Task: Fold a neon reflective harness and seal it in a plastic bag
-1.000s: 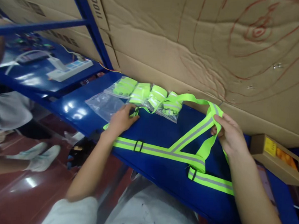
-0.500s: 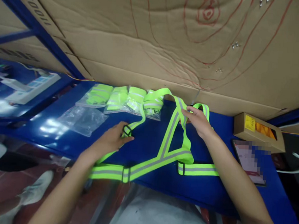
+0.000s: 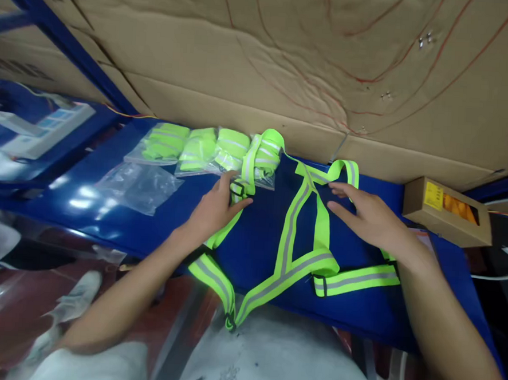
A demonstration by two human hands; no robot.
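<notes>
A neon-yellow reflective strap harness (image 3: 289,232) with grey stripes and black buckles lies loosely spread on the blue table, its lower strap hanging over the front edge. My left hand (image 3: 213,209) is closed round one strap beside a black slider buckle (image 3: 237,189); some fingers are hidden behind the strap. To the right of the harness, my right hand (image 3: 367,213) is open, thumb and fingers apart with nothing between them. Its fingertips are close to the upper straps.
Several clear bags of folded neon straps (image 3: 198,149) line the back of the table (image 3: 93,206). A flat clear plastic bag (image 3: 140,186) lies before them. At right stands a cardboard box (image 3: 448,210) with a window. A cardboard wall (image 3: 227,68) rises behind.
My left hand has moved up and right with the strap and buckle. My right hand has let go of the upper straps and drawn right. The lower strap now sags over the edge.
</notes>
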